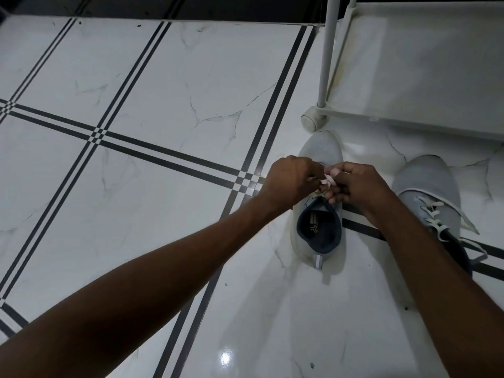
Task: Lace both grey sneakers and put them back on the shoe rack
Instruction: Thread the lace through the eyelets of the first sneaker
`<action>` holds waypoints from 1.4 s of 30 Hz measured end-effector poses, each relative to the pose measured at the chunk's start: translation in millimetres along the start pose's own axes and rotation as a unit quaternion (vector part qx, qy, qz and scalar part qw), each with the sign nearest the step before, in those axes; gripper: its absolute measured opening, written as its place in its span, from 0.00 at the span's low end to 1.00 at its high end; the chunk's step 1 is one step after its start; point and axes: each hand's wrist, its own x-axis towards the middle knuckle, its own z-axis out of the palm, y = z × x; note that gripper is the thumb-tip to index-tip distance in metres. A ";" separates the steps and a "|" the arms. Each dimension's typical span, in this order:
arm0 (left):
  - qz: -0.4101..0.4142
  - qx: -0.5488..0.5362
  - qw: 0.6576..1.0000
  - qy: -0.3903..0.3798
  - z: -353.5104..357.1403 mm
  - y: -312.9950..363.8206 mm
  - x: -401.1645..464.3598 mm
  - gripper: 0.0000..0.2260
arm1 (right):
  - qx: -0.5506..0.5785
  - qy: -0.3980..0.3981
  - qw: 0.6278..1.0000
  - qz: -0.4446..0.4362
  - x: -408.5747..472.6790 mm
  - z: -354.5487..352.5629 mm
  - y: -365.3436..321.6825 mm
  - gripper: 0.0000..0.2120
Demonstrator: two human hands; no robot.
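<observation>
Two grey sneakers stand on the tiled floor with their toes pointing away from me. Over the middle of the left sneaker point(319, 148) my left hand point(289, 181) and my right hand point(354, 185) meet, each pinching part of its white lace point(328, 181). The hands hide most of the lacing; the dark blue inside of this shoe shows below them. The right sneaker point(425, 184) lies apart to the right, its white lace point(433, 211) threaded through the eyelets with loose ends trailing on the floor. My right forearm covers its heel.
The white shoe rack point(409, 77) stands at the upper right, its bottom shelf bare and its corner foot point(311, 120) just beyond the left sneaker's toe. White marble-look tiles with black stripes point(169, 156) spread to the left. A dark band runs along the top edge.
</observation>
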 end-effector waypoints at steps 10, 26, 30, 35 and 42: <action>-0.163 -0.304 0.938 -0.020 3.8 -2.3 -14.1 0.03 | -0.002 0.088 0.995 0.045 4.1 -9.2 15.5 0.06; -0.243 -0.268 0.927 -0.094 0.0 -20.6 -50.4 0.09 | 0.208 0.148 0.959 0.125 17.9 1.0 11.0 0.06; -0.235 -0.241 0.937 -0.097 5.4 -13.5 -51.4 0.08 | 0.140 0.102 0.974 0.145 25.4 7.3 7.7 0.11; -0.227 -0.198 0.944 -0.137 1.9 -11.9 -43.6 0.07 | 0.088 0.098 0.988 0.085 24.1 9.3 5.6 0.13; -0.189 -0.153 0.954 -0.174 -7.1 -14.6 -33.1 0.05 | 0.196 0.017 0.976 0.094 22.7 2.4 12.3 0.16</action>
